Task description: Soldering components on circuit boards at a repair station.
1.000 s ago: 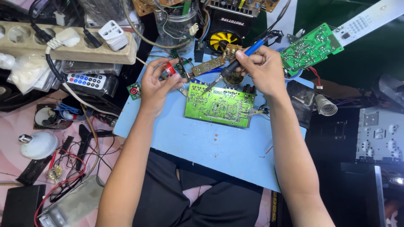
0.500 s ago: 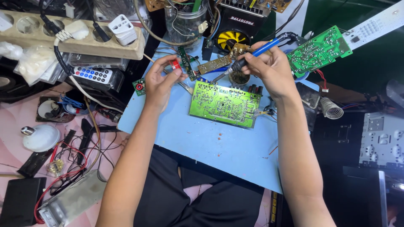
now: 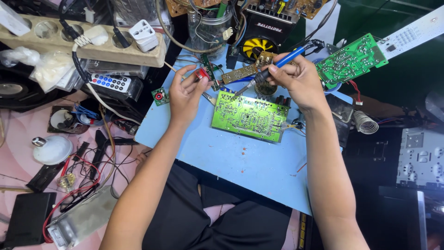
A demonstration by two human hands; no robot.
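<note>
Centrally, a green rectangular printed circuit board point(image 3: 249, 115), solder side up, lies flat on a pale blue work mat point(image 3: 231, 157) between the two forearms.

Soldering iron point(image 3: 273, 67), blue handle with dark metal shaft: gripped pen-fashion in the right hand point(image 3: 298, 78), fingers curled closed round the handle, tip angled down and left to the board's upper left edge. Whether the tip touches the copper cannot be told.

Small red component point(image 3: 200, 73): pinched between thumb and forefinger of the left hand point(image 3: 185, 92), held just above the mat beside the board's upper left corner; the other fingers are folded loosely.

Narrow brown strip board point(image 3: 238, 74): lying on the mat just behind the iron's tip.

Small green square board with a red round part point(image 3: 159, 96): at the mat's left edge, near the left hand.

Second green circuit board point(image 3: 350, 60): propped at a tilt beyond the right hand, joined to a long white strip point(image 3: 411, 33).

Coiled metal spring stand point(image 3: 365, 122): right of the right wrist, off the mat.

Black unit with a yellow fan point(image 3: 259, 46): behind the mat.

Beige multi-socket power strip point(image 3: 83, 41) with white plugs: upper left, above a grey remote control with coloured buttons point(image 3: 111, 83).

White light bulb point(image 3: 52, 149): on the pink surface at far left, among loose red and black wires point(image 3: 81, 178).
</note>
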